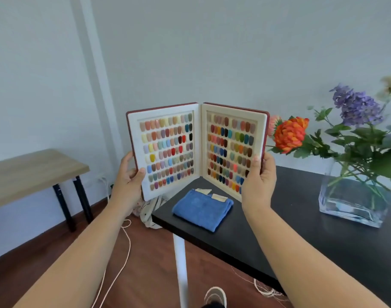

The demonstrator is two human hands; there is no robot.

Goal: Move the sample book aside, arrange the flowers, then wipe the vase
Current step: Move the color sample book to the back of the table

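The sample book [198, 147] is held open and upright in the air above the black table's left corner, its two cream pages full of coloured nail tips. My left hand [129, 176] grips its left edge and my right hand [260, 176] grips its right edge. A clear square glass vase [354, 203] stands on the table at the right. It holds an orange flower [290, 134], a purple hydrangea [356, 105] and green stems. A folded blue cloth [203, 208] lies on the table below the book.
The black table [301, 241] has a white leg [180, 263] at its near corner. A wooden bench [30, 172] stands at the left wall. A white cord [123, 252] and a cloth bag [149, 210] lie on the wooden floor. My shoe [214, 296] shows below.
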